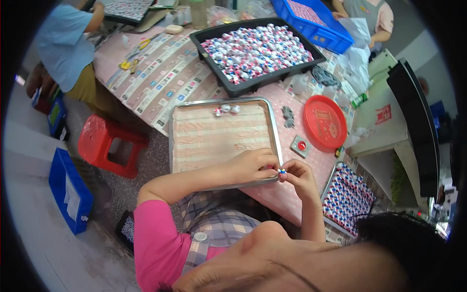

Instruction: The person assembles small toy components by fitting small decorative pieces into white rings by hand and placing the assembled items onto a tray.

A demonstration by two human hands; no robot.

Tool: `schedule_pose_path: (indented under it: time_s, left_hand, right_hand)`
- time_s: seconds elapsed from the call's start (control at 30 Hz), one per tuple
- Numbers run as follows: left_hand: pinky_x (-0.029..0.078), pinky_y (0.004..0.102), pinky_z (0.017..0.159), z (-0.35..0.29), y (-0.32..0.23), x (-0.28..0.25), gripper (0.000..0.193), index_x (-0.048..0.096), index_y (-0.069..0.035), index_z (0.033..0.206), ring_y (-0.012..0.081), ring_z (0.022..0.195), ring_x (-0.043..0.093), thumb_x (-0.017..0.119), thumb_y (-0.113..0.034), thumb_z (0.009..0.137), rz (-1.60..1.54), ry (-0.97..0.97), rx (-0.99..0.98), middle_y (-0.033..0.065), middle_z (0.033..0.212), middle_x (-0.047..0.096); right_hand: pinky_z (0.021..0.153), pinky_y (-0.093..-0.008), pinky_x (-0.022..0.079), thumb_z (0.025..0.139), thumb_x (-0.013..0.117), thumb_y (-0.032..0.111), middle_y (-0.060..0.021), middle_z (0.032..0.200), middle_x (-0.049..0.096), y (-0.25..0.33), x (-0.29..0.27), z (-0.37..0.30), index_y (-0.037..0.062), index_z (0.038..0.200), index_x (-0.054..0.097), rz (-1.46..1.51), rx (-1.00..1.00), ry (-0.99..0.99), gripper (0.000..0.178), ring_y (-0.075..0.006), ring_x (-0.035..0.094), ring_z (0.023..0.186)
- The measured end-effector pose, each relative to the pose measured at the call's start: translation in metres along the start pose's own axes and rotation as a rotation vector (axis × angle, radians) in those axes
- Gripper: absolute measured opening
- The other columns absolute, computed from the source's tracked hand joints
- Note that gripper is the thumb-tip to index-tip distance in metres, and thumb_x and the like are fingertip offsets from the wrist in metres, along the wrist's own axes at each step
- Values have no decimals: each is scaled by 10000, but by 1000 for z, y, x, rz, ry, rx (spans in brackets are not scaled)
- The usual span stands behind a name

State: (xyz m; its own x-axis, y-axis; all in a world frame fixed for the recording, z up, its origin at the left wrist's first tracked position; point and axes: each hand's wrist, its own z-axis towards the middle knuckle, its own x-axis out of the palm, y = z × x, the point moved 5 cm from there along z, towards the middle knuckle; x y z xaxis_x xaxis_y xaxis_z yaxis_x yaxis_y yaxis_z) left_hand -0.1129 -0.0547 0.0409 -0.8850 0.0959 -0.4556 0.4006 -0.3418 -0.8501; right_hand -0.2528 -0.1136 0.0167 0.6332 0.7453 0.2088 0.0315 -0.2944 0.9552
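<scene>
Over the near right corner of a metal tray [273,121], my left hand [253,164] and my right hand [300,179] meet, fingers closed in a pinch. Between their fingertips is a small blue, white and yellow piece [281,171], perhaps a tiny figure; its details are too small to make out. A pale cloth-like sheet [214,141] lines the tray. Near the tray's far edge lie a few small white rounded pieces [235,109] with coloured marks.
Beyond the tray is a black bin [216,73] heaped with small pieces, beside a blue crate [335,45]. To the right lie a red round dish [325,121], a small square block with a red centre [301,146] and another filled tray [348,197]. A red stool [99,146] stands left; two people work across.
</scene>
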Motion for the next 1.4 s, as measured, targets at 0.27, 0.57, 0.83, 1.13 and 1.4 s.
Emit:
schedule_pose_path:
  time_s: [0.27,0.57,0.83,1.13,1.4]
  left_hand:
    - [469,245,679,-22,19,16,126,558,-21,933,133,787,550,566,-83,822,-259,-169,-264,45,891,525]
    - [500,215,721,-8,34,52,284,447,-38,1131,117,862,583,524,-73,860,-1048,-439,-372,110,1081,570]
    - [478,257,801,-6,45,56,257,470,-27,1096,122,875,572,539,-63,851,-1061,-489,-353,101,1059,574]
    - [462,271,831,-4,41,53,270,479,-22,1084,143,906,573,567,-55,831,-1138,-519,-386,103,1061,572]
    - [463,261,807,-5,55,58,263,498,-20,1054,143,897,576,588,-31,807,-1037,-536,-336,84,997,584]
  right_hand:
    - [662,-237,459,755,636,36,-28,791,595,-4,-19,10,6,883,575,-12,-44,0,145,-104,565,735]
    - [693,-353,454,718,593,64,-138,821,598,31,-95,34,23,854,598,-1185,-227,-355,142,-278,586,778]
    - [688,-368,443,732,572,72,-102,791,570,24,-80,49,51,812,589,-1407,-235,-244,84,-281,566,783]
    - [671,-403,436,728,568,95,-125,749,562,26,-76,50,45,757,589,-1415,-246,-254,61,-304,560,773]
    - [677,-229,472,775,619,9,-31,859,606,31,-64,29,-22,927,578,-587,-166,-163,161,-81,577,785]
